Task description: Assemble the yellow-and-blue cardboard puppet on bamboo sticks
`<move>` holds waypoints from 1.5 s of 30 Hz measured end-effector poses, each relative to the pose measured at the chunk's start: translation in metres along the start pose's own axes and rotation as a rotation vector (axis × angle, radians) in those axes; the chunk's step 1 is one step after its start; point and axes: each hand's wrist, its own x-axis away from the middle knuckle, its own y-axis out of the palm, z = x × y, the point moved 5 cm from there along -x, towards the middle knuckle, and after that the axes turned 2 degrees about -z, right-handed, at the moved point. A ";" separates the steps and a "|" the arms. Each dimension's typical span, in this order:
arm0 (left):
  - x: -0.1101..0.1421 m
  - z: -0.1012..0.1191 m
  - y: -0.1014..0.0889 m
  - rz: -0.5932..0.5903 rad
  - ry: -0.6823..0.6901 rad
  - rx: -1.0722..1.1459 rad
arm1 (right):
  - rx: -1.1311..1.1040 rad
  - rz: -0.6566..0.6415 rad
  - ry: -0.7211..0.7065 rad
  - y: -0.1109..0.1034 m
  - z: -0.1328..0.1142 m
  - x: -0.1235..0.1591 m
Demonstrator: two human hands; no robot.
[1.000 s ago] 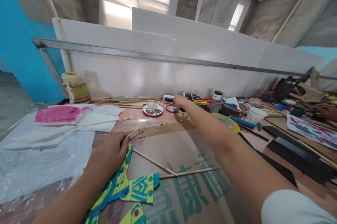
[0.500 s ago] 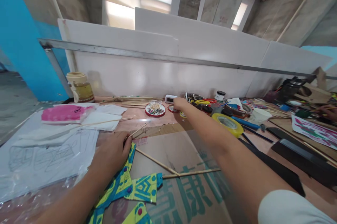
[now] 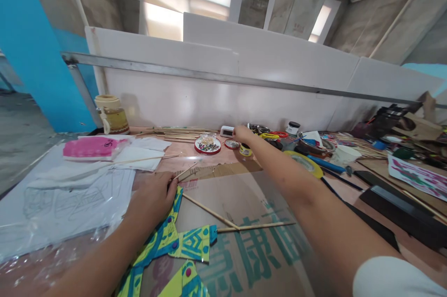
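Painted cutout (image 3: 162,239) partly below frame

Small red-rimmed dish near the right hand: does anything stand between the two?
Nothing visible does. The small red-rimmed dish lies just beside the right hand; the white device is behind the dish and the yellow-labelled jar to its right, neither in between. Whether the fingers touch the dish is unclear.

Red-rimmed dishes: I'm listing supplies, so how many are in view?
2: the larger dish by the sticks, and the smaller dish right of it, near the right hand. More could be hidden behind the right arm.
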 end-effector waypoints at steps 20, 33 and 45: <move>0.018 0.027 -0.076 0.185 -0.023 -0.013 | -1.512 -0.205 -0.404 0.003 -0.045 0.246; 0.098 0.124 -0.095 0.009 0.283 0.463 | -1.563 -0.009 -0.452 0.019 -0.063 0.318; 0.113 0.117 -0.070 -0.114 0.287 0.535 | -1.521 -0.131 -0.443 0.039 -0.065 0.325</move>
